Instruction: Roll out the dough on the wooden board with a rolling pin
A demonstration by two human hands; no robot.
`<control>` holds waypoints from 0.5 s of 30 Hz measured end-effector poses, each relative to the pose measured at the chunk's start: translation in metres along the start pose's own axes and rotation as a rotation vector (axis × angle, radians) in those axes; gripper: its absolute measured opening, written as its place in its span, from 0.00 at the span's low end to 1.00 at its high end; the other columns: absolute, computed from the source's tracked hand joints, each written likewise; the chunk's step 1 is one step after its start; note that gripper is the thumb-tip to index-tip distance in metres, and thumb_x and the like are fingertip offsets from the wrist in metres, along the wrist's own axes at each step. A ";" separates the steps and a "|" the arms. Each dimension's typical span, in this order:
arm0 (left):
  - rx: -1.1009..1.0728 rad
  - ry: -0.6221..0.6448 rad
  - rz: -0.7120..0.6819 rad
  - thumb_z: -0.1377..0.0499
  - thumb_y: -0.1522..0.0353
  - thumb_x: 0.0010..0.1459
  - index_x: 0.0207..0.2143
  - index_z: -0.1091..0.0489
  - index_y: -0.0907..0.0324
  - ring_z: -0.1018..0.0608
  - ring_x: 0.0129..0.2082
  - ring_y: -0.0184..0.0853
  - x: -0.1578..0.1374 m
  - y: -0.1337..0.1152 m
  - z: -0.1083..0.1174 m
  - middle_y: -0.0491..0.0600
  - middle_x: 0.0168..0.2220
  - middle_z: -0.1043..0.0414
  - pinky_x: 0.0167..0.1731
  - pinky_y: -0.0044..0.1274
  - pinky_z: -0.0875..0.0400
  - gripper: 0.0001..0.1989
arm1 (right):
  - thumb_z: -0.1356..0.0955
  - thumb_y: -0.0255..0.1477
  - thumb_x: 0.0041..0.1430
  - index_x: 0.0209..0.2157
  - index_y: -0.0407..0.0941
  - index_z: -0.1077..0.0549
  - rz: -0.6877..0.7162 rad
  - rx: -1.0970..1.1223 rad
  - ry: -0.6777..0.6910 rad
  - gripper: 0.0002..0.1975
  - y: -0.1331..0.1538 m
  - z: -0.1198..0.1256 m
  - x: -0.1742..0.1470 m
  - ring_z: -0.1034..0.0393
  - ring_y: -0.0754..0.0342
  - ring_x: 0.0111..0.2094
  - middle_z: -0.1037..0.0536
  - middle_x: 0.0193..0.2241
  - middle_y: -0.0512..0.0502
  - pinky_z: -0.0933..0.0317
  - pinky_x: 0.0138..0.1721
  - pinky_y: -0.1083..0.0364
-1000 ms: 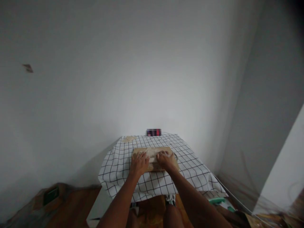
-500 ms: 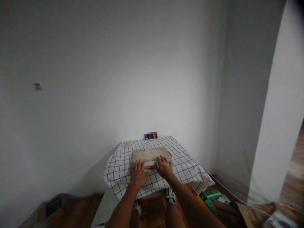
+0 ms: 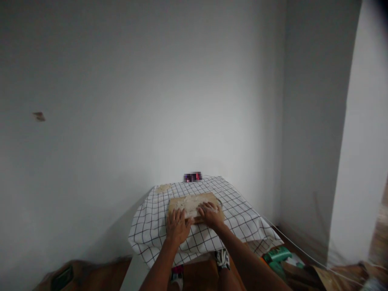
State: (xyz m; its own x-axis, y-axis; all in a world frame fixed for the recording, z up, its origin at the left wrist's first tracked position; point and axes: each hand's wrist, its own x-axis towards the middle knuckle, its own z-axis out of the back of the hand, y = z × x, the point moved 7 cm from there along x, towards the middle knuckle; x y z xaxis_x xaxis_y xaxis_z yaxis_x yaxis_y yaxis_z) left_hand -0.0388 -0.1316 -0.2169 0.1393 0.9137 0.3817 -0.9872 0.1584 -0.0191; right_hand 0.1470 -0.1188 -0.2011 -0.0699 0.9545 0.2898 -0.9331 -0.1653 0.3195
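A wooden board [image 3: 175, 202] lies on a white cloth with dark checks [image 3: 148, 218]. Pale, floury material that looks like dough [image 3: 190, 203] is spread over the middle of the board; its exact form is blurred. My left hand [image 3: 178, 228] rests on the near left part of the board, fingers stretched forward and thumb pointing right. On the right side, my right hand [image 3: 211, 215] lies palm down, its fingers extended over the pale material and slightly bent. Neither hand visibly grasps anything. My palms hide the board's near corners.
A pale flat patch [image 3: 163, 188] lies at the cloth's far left. A small pixelated dark and red object [image 3: 193, 177] stands at the back, against the white wall [image 3: 194, 101]. Green items [image 3: 277, 254] and a white cable [image 3: 298, 244] are at the lower right.
The camera view has shifted, so the table sits slightly lower in the picture. Both hands stay on the board, with only a slight shift of the fingers.
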 end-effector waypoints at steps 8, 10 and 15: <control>-0.027 -0.018 0.028 0.48 0.54 0.76 0.73 0.33 0.49 0.32 0.71 0.58 0.057 0.008 -0.004 0.58 0.73 0.34 0.66 0.55 0.33 0.28 | 0.43 0.30 0.78 0.58 0.48 0.21 0.009 -0.202 -0.007 0.22 0.005 0.001 0.049 0.30 0.38 0.66 0.21 0.63 0.36 0.44 0.67 0.37; -0.037 -0.071 0.018 0.50 0.52 0.77 0.73 0.33 0.49 0.33 0.72 0.58 0.071 0.008 -0.004 0.57 0.73 0.34 0.67 0.57 0.35 0.28 | 0.45 0.30 0.79 0.58 0.46 0.22 0.009 -0.244 -0.037 0.23 0.001 0.005 0.059 0.26 0.39 0.60 0.18 0.58 0.33 0.38 0.61 0.41; -0.035 -0.135 0.035 0.53 0.53 0.78 0.69 0.29 0.54 0.34 0.73 0.59 0.111 0.006 -0.012 0.60 0.67 0.26 0.71 0.60 0.46 0.28 | 0.43 0.32 0.80 0.63 0.45 0.27 0.060 -0.321 0.023 0.21 -0.007 -0.001 0.090 0.23 0.39 0.56 0.19 0.56 0.29 0.34 0.57 0.44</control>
State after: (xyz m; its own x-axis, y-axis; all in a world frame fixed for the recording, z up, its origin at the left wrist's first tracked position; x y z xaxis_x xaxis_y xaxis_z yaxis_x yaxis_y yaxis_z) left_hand -0.0287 -0.0246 -0.1861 0.0909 0.8606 0.5011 -0.9876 0.1424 -0.0655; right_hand 0.1468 -0.0315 -0.1781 -0.1326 0.9515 0.2775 -0.9904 -0.1383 0.0007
